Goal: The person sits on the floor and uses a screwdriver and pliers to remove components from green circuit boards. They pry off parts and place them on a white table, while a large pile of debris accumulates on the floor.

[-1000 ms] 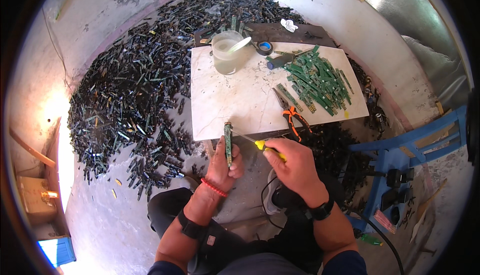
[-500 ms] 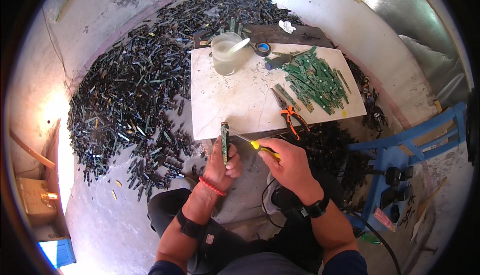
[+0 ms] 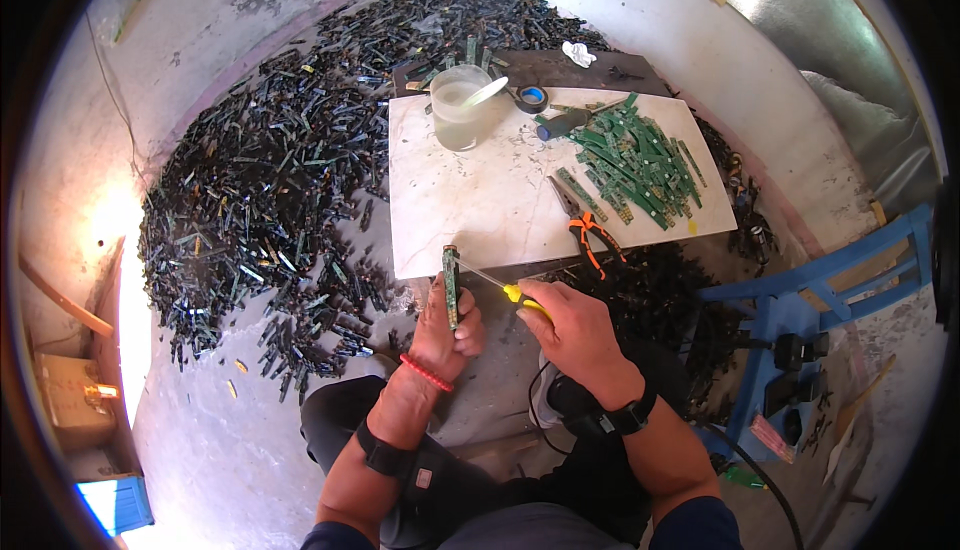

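Note:
My left hand [image 3: 436,334] is closed around a narrow green circuit board strip [image 3: 451,290], held upright in front of the near edge of the white board [image 3: 470,200]. In my right hand [image 3: 580,335] is a screwdriver [image 3: 513,293] with a yellow handle. Its thin shaft slants up to the left, and the tip meets the right side of the strip near the top. Whether the tip is wedged in or only resting there is too small to tell. Pliers with orange and black handles [image 3: 588,235] lie on the board beyond my right hand.
Green circuit strips [image 3: 640,165] are heaped at the board's right. A cloudy plastic tub [image 3: 455,115] with a white spoon [image 3: 487,90] stands at its far left, beside a tape roll [image 3: 530,98]. Dark strips [image 3: 270,170] cover the floor leftward. A blue chair [image 3: 780,320] stands right.
The whole view has shifted slightly. My hands keep nearly the same pose, with the screwdriver tip still against the upper part of the strip.

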Demonstrator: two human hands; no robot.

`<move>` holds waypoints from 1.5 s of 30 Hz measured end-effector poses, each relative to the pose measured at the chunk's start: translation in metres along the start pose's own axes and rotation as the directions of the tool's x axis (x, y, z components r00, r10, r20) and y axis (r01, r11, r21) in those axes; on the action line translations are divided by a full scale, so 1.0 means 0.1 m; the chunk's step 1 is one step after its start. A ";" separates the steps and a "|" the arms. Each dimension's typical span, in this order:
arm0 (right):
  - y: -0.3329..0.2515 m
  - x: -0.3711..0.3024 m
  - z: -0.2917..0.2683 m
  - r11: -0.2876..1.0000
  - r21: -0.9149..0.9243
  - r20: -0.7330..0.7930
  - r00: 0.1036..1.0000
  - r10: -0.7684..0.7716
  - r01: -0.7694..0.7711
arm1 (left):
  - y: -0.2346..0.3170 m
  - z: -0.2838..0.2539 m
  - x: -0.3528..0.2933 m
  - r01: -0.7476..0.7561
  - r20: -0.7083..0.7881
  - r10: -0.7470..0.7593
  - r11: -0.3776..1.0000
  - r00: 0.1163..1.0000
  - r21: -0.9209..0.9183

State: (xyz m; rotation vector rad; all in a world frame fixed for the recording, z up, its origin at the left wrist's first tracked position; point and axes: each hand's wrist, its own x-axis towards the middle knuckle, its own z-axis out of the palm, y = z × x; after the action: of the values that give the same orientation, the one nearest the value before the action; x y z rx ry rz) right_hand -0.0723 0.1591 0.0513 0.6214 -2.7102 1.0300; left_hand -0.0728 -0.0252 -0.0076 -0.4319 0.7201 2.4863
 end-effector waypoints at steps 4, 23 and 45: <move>0.02 -0.02 0.07 0.944 0.272 0.022 0.982 0.187 -0.186 | -0.02 -0.04 0.03 -0.015 -0.005 0.015 0.996 1.000 0.082; 0.05 0.08 -0.10 0.999 0.037 -0.035 0.999 -0.035 0.036 | -0.03 -0.10 -0.02 0.021 0.061 -0.024 0.998 0.998 0.053; 0.08 0.16 -0.13 0.756 0.489 0.251 0.900 0.356 -0.435 | 0.01 -0.06 -0.02 0.038 0.028 -0.040 0.998 0.999 0.059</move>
State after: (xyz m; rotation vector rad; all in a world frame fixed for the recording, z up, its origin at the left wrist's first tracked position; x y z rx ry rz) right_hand -0.0897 0.1687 0.0610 0.1749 -2.7299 1.9681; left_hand -0.0702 -0.0300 -0.0112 -0.3833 0.7632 2.4236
